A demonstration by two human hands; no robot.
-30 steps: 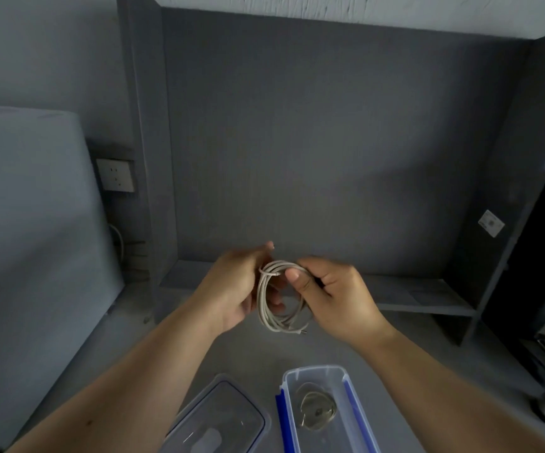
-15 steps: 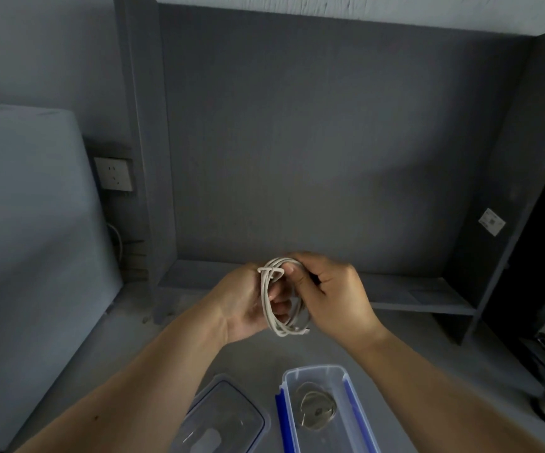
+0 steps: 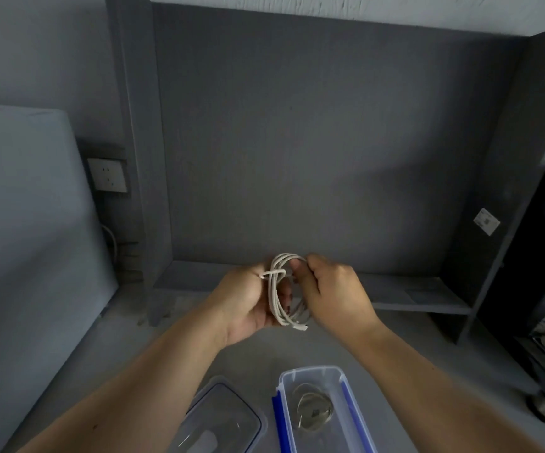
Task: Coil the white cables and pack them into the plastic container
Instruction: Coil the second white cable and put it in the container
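Now the cable (image 3: 275, 295) is a tighter, narrower coil than a second ago. It has turned more edge-on, and one turn of its tail crosses the upper strands, the tip poking left. A plug (image 3: 301, 327) hangs at its near end. The coil is held in the air above the desk (image 3: 411, 371), beyond the container (image 3: 310, 370). The left hand (image 3: 248, 305) grips it from the left, fingers curled through the loop. The right hand (image 3: 333, 295), closer to the left one than before, pinches the top right strands. The open container holds a second cable (image 3: 313, 411), coiled. The lid (image 3: 222, 416) lies just to its left.
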